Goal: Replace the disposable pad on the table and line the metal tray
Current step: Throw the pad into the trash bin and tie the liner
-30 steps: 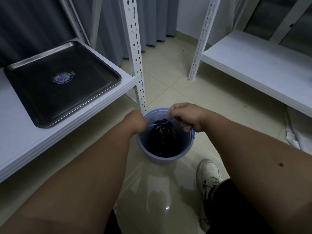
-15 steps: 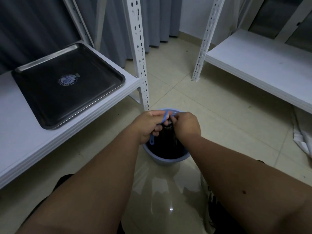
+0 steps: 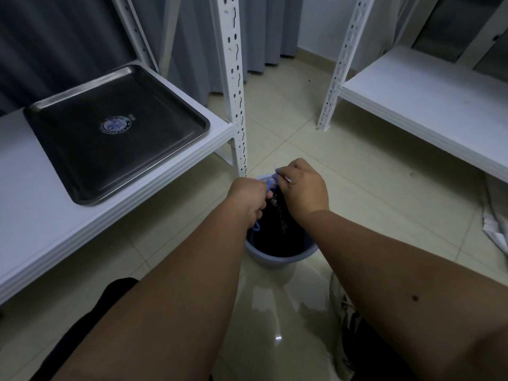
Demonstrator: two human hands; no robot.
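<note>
- A white perforated shelf post (image 3: 235, 86) rises at upper centre, just behind the blue plastic bin (image 3: 277, 255) on the glossy beige tiled floor (image 3: 357, 171).
- A second white shelf (image 3: 428, 97) fills the upper right; grey curtains (image 3: 192, 37) hang behind.
- The bin is round and smooth-walled, lined with a crinkled black bag (image 3: 277, 232).
- The left hand (image 3: 248, 200) is closed around a blue drawstring (image 3: 267, 185); the right hand (image 3: 303, 189) pinches the same string, both above the bin's mouth.
- The metal tray (image 3: 110, 130), in the left of the frame, lies flat on a white shelf board (image 3: 33, 215): rectangular, rounded corners, dark and unlined, with a round sticker (image 3: 115, 125) in its middle.
</note>
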